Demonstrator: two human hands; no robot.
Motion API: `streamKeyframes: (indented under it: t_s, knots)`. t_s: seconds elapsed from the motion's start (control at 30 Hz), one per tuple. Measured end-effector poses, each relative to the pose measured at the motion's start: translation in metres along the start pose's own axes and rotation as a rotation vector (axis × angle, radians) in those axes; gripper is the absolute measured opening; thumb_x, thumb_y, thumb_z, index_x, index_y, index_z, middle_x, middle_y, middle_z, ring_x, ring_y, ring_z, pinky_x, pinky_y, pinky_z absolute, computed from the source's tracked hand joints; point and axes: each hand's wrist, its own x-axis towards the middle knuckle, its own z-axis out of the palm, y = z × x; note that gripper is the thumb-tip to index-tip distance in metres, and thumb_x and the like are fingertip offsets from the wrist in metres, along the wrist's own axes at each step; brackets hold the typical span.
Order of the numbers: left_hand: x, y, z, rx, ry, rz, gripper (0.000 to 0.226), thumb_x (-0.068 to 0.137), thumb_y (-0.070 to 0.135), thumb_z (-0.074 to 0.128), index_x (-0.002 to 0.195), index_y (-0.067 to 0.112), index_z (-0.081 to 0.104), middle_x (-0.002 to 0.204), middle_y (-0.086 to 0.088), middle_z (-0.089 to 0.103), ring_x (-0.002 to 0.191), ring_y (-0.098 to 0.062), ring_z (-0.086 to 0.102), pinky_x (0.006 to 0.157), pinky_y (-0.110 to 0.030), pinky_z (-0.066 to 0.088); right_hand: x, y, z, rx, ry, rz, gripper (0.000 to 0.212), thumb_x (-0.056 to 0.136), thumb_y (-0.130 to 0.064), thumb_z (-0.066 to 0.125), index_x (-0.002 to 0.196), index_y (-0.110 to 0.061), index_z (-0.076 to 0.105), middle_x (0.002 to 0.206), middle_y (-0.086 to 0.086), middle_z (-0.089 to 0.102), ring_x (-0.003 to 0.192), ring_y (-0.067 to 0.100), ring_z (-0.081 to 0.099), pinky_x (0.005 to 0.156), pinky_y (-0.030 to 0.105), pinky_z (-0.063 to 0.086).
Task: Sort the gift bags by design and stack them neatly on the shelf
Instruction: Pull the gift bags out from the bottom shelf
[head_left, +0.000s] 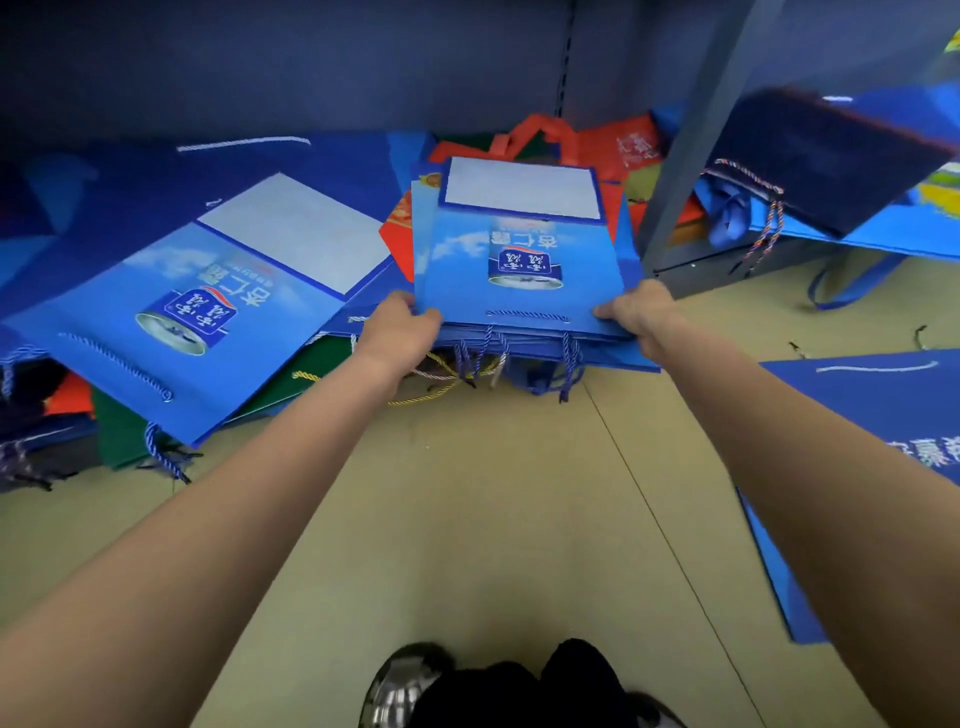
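Beige floor (493, 519) fills the lower half of the frame, and a blue-grey shelf unit (691, 156) rises at the upper right, its lowest level sitting just above the floor. Gift bags are strewn along the back in a loose heap, so the sorting is judged to be only partly done.

At the centre of the frame a stack of light blue can-design bags (519, 260) is held flat by its near edge, with rope handles dangling beneath. The left hand (397, 332) is curled round the stack's near left corner, and the right hand (636, 317) is curled round the near right corner. The step in hand appears to be the gathering of one design into a squared pile.

A matching can-design bag (182, 317) lies apart at centre left, on top of green and red bags. Red bags (613, 145) are seen behind the stack, and a dark navy bag (821, 161) leans on the shelf at the upper right. Another blue bag (883, 405) lies at the right edge.

For the next move, the stray matching bag would probably need to be added, the edges aligned, and the pile carried level to the shelf so that nothing slides off.
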Motion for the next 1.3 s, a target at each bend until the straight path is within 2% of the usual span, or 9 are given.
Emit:
streamKeyframes:
  t_s: [0.17,0.3,0.4,0.47,0.57,0.67,0.77,1.0,1.3]
  knots:
    - [-0.007,0.001,0.004,0.231,-0.03,0.042,0.044,0.096,0.029,0.046,0.135,0.009,0.042,0.138,-0.011,0.045,0.125,-0.027,0.043,0.095,-0.029,0.036,-0.009,-0.005,0.02,0.01,-0.06,0.025,0.036,0.084,-0.004,0.066,0.11,-0.009,0.042,0.121,0.013,0.053,0.104,0.029,0.053,0.091,0.039,0.046]
    - [-0.024,-0.013,-0.037,0.009,-0.037,-0.023,0.031,0.094,0.026,0.05,0.122,0.014,0.05,0.132,-0.013,0.05,0.109,-0.027,0.052,0.088,-0.033,0.046,-0.046,-0.019,0.006,0.089,-0.235,0.069,0.058,0.085,0.007,0.059,0.135,-0.008,0.033,0.121,0.013,0.055,0.099,0.03,0.059,0.08,0.044,0.051]
    - [-0.052,-0.034,-0.08,-0.185,0.018,-0.102,0.007,0.092,0.02,0.049,0.085,0.019,0.048,0.106,-0.018,0.055,0.085,-0.024,0.049,0.076,-0.032,0.046,-0.09,-0.034,0.002,0.106,-0.379,0.025,0.061,0.086,0.01,0.055,0.139,-0.008,0.03,0.102,0.006,0.057,0.076,0.019,0.059,0.057,0.028,0.056]
    - [-0.076,-0.047,-0.104,-0.253,0.029,-0.154,0.007,0.094,0.024,0.049,0.088,0.02,0.048,0.105,-0.01,0.052,0.086,-0.024,0.05,0.072,-0.031,0.045,-0.127,-0.05,0.005,0.115,-0.434,-0.055,0.058,0.087,0.011,0.054,0.135,-0.013,0.035,0.102,0.001,0.061,0.073,0.014,0.059,0.049,0.022,0.055]
    - [-0.12,-0.062,-0.127,-0.43,-0.109,-0.237,0.023,0.097,0.037,0.046,0.114,0.022,0.05,0.113,-0.003,0.05,0.093,-0.027,0.049,0.079,-0.036,0.044,-0.175,-0.072,0.012,0.034,-0.536,-0.204,0.055,0.086,0.013,0.053,0.129,-0.018,0.042,0.12,0.002,0.061,0.091,0.017,0.063,0.07,0.026,0.055]
    - [-0.159,-0.083,-0.141,-0.541,-0.204,-0.371,0.026,0.095,0.044,0.045,0.113,0.027,0.05,0.116,0.0,0.047,0.1,-0.034,0.05,0.084,-0.043,0.043,-0.223,-0.092,0.023,0.033,-0.677,-0.303,0.064,0.083,0.018,0.051,0.136,-0.016,0.038,0.122,0.003,0.062,0.096,0.016,0.066,0.073,0.026,0.058]
    - [-0.193,-0.115,-0.165,-0.676,-0.219,-0.445,0.01,0.096,0.03,0.047,0.093,0.022,0.052,0.092,-0.002,0.057,0.075,-0.022,0.055,0.073,-0.038,0.047,-0.265,-0.097,0.041,-0.08,-0.832,-0.376,0.062,0.083,0.017,0.051,0.134,-0.017,0.041,0.121,-0.002,0.062,0.099,0.009,0.065,0.076,0.022,0.056]
    - [-0.267,-0.195,-0.238,-0.61,0.097,-0.434,0.018,0.093,-0.001,0.046,0.086,0.016,0.047,0.082,0.001,0.05,0.068,-0.011,0.048,0.062,-0.028,0.044,-0.344,-0.078,0.13,-0.473,-0.755,-0.553,0.078,0.073,-0.009,0.078,0.137,-0.012,0.033,0.126,-0.008,0.048,0.115,0.012,0.049,0.099,0.025,0.039]
    - [-0.327,-0.269,-0.277,-0.445,0.309,-0.526,0.024,0.086,0.015,0.06,0.105,0.001,0.056,0.096,-0.012,0.059,0.066,-0.019,0.053,0.056,-0.023,0.041,-0.408,-0.052,0.217,-0.58,-0.924,-0.638,0.083,0.068,-0.021,0.083,0.135,-0.007,0.035,0.135,0.005,0.049,0.123,0.023,0.047,0.106,0.039,0.038]
